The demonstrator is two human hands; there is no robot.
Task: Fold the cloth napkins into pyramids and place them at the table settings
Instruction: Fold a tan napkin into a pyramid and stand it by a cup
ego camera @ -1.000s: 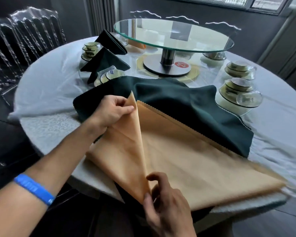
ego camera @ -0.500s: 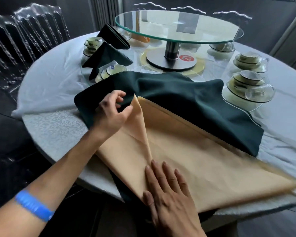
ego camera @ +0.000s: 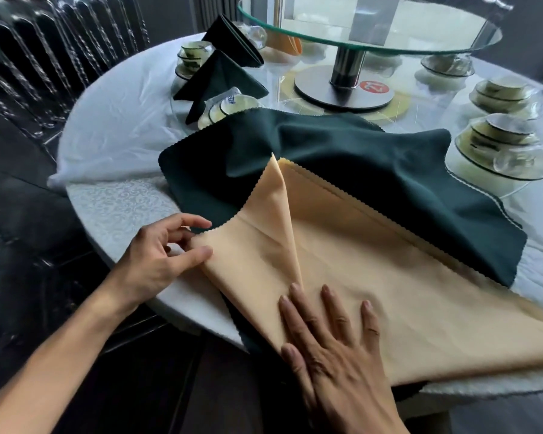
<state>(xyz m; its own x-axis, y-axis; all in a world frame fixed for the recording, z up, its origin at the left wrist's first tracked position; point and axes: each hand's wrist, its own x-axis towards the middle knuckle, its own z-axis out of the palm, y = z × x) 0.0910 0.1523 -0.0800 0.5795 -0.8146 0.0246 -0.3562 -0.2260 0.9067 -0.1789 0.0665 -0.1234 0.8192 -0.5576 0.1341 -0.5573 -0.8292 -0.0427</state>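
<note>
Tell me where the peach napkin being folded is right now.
In the head view the peach napkin lies at the table's near edge, overlapping the spread dark green napkin; the right hand presses it flat, the left hand pinches its left corner.

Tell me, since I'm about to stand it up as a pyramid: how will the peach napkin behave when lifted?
The peach napkin probably flops: its folded flap bends softly where the left hand pinches the corner. It seems light, lying in thin layers under the flat right hand. It may slide on the green napkin beneath.
</note>
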